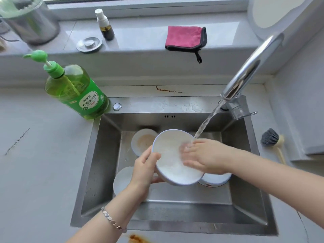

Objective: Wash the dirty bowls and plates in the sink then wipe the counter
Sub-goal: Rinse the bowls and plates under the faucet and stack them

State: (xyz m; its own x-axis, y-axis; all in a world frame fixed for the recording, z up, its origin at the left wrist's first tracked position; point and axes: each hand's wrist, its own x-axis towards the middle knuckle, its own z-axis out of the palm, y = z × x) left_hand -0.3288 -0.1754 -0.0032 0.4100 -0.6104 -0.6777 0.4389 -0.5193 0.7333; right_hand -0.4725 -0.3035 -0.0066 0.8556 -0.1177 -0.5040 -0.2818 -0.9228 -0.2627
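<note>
brushed steel sink (98,165), glossy faucet (249,69), fleecy cloth (184,36)

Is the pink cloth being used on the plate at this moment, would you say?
No, the pink cloth lies folded on the window ledge, while the bare right hand rubs the plate under running water.

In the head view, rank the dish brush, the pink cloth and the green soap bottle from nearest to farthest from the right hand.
From the right hand:
1. Dish brush, on the counter right of the sink.
2. Pink cloth, up on the window ledge.
3. Green soap bottle, at the sink's far left corner.
</note>
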